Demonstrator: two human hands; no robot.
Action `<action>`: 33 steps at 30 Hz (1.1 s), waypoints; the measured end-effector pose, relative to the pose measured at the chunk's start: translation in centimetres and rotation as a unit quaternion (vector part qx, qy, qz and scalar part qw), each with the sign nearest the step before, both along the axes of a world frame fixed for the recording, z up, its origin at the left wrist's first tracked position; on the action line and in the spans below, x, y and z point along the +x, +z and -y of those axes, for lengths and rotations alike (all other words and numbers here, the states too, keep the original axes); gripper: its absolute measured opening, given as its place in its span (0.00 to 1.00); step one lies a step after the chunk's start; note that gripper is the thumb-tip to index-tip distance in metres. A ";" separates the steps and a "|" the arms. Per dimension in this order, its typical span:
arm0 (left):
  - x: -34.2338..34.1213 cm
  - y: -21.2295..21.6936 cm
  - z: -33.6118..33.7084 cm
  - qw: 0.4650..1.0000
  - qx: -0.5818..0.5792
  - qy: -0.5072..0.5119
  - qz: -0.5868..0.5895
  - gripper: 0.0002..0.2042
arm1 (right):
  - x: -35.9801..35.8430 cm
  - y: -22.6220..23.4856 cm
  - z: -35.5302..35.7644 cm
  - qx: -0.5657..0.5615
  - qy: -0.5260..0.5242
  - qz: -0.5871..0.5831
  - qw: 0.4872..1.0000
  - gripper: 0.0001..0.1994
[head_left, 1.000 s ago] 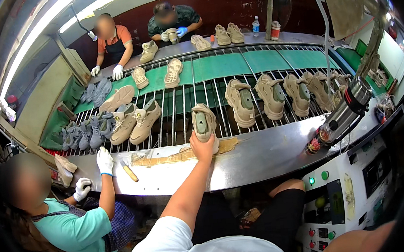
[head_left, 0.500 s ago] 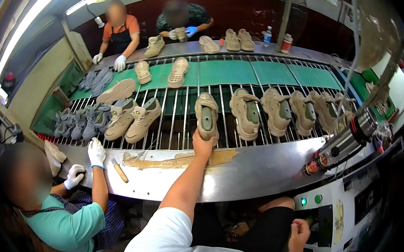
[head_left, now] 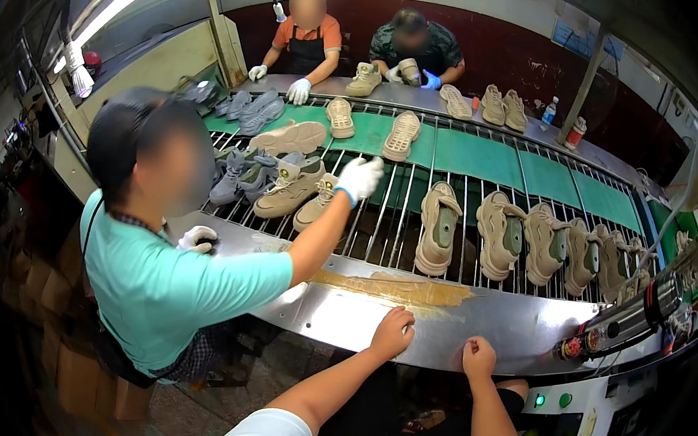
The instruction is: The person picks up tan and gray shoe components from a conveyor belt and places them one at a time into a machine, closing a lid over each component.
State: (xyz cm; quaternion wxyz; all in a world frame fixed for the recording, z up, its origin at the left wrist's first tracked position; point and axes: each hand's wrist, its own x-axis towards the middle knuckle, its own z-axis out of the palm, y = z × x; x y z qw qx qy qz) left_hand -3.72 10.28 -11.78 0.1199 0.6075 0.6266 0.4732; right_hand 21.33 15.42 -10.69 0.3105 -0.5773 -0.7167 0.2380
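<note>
My left hand (head_left: pixel 393 334) is over the near edge of the metal counter (head_left: pixel 332 312), its fingers curled, and nothing shows in it. To its right my right hand (head_left: pixel 479 358) is also closed, with the fingers drawn together and no object visible. Beyond both hands a beige sneaker (head_left: pixel 438 231) stands on the roller rack, toe pointing away, apart from my hands. Right of it runs a row of similar beige sneakers, the nearest one (head_left: pixel 500 235) showing a green insole.
A co-worker in a turquoise shirt (head_left: pixel 180 274) reaches a gloved hand (head_left: pixel 360 179) over the rack from the left. Beige and grey shoes lie beyond, along a green belt (head_left: pixel 476 155). Two people work at the far side. A metal cylinder device (head_left: pixel 624 323) stands at right.
My left hand has let go of the beige sneaker and drawn back to the counter edge. My right hand has risen beside it. The co-worker has leaned in, arm outstretched; the view has shifted.
</note>
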 end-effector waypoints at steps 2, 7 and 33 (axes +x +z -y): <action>0.5 0.3 -0.1 1.000 0.021 0.004 -0.010 0.05 | 0.2 -1.6 -2.0 0.034 -0.064 0.022 0.997 0.04; -0.1 0.5 -0.6 0.997 0.055 0.009 -0.054 0.05 | -1.5 -0.9 -2.1 0.075 -0.110 0.067 0.989 0.04; 0.9 1.7 -0.2 0.996 0.019 0.034 -0.085 0.05 | 6.2 0.0 -6.2 -0.510 -0.306 -0.209 0.776 0.39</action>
